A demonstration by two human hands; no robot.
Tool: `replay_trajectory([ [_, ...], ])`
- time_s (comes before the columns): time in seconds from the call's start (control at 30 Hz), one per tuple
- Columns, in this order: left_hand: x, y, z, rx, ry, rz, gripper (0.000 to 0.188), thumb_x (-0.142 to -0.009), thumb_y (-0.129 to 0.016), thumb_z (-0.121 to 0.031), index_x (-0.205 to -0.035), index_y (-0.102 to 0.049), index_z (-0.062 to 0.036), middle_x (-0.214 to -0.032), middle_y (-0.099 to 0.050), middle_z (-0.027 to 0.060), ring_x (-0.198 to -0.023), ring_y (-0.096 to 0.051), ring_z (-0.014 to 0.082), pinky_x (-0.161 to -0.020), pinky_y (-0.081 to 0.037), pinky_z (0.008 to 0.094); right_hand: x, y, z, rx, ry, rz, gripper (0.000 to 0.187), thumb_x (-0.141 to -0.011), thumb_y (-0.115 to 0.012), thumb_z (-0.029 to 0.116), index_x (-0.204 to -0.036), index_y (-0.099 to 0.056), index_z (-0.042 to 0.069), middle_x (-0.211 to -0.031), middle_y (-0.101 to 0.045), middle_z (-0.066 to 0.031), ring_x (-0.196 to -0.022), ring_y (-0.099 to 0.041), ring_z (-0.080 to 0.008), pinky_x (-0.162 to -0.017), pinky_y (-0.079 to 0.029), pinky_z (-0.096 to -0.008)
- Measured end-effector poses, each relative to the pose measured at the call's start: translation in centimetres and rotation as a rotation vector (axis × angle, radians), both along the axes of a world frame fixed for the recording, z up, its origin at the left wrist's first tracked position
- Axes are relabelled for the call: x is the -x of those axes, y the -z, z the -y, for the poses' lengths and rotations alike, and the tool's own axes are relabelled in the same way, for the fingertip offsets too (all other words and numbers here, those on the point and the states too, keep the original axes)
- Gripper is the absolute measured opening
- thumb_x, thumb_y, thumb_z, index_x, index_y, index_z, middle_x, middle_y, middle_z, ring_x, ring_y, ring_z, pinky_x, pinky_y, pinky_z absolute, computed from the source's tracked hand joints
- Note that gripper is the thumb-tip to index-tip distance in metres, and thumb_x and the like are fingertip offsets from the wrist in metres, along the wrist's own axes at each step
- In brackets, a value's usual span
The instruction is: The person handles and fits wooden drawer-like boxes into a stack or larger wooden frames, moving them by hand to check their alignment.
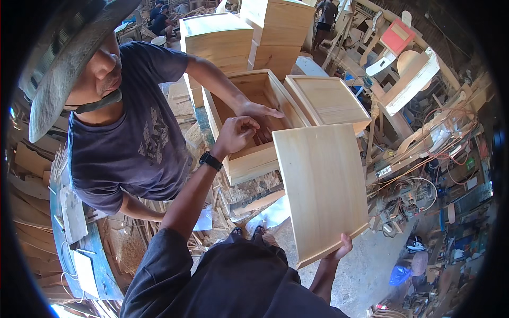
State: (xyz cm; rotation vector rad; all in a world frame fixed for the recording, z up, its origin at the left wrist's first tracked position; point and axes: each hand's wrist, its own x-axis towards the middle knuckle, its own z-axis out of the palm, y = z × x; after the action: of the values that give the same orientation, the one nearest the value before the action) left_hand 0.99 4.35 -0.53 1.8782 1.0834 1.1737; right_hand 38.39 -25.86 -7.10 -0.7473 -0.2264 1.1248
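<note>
My right hand [342,249] grips the lower right edge of a pale wooden panel [323,185], slightly curved and with a rim strip along its bottom. The panel stands tilted in front of me, overlapping a corner of an open wooden box [254,167]. Over that box is my left hand [237,135], a dark watch on its wrist. Its fingers are curled in; whatever they may hold is too small or hidden to make out. Just beyond it, a co-worker's hand [260,109] with extended fingers reaches over the box from the left.
A co-worker [143,127] in a dark shirt and brimmed hat stands close at left. Beside the open box lies a closed wooden box [328,100]; taller stacked boxes [281,32] rise behind. Cables [419,191] and scrap wood crowd the right. A blue-edged table [108,283] is lower left.
</note>
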Motion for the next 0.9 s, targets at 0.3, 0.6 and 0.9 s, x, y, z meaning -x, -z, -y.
replay_trajectory([
  [0.3,0.0,-0.7,-0.3,0.158,0.192,0.011,0.025,-0.094,-0.066,-0.019,-0.103,-0.075,0.0020,-0.094,-0.077,0.0106,-0.090,-0.071,0.0157,-0.082,-0.055,0.0308,0.7,-1.6,0.4,0.110,0.098,0.169,0.083,-0.068,-0.065,0.024,-0.143,-0.042,-0.004,-0.125,-0.056,-0.0203,-0.116,-0.058,-0.0385,-0.098,-0.051,-0.0493],
  [0.6,-2.8,-2.9,0.1,0.219,0.374,0.075,0.046,-0.106,-0.052,-0.040,-0.114,-0.071,0.0013,-0.112,-0.075,0.0117,-0.098,-0.066,0.0179,-0.092,-0.051,0.0334,0.7,-4.9,-0.6,0.013,0.177,0.254,0.083,-0.070,-0.064,0.030,-0.142,-0.042,-0.005,-0.127,-0.056,-0.0222,-0.115,-0.059,-0.0390,-0.097,-0.051,-0.0480],
  [0.9,-9.9,-8.0,-7.6,0.477,0.378,0.264,0.055,-0.110,-0.035,-0.044,-0.139,-0.059,-0.0037,-0.111,-0.072,0.0134,-0.099,-0.066,0.0208,-0.088,-0.051,0.0349,3.3,-8.7,-1.2,-0.111,0.309,0.194,0.069,-0.080,-0.060,0.034,-0.140,-0.046,0.002,-0.127,-0.056,-0.0162,-0.115,-0.059,-0.0338,-0.092,-0.052,-0.0497],
])
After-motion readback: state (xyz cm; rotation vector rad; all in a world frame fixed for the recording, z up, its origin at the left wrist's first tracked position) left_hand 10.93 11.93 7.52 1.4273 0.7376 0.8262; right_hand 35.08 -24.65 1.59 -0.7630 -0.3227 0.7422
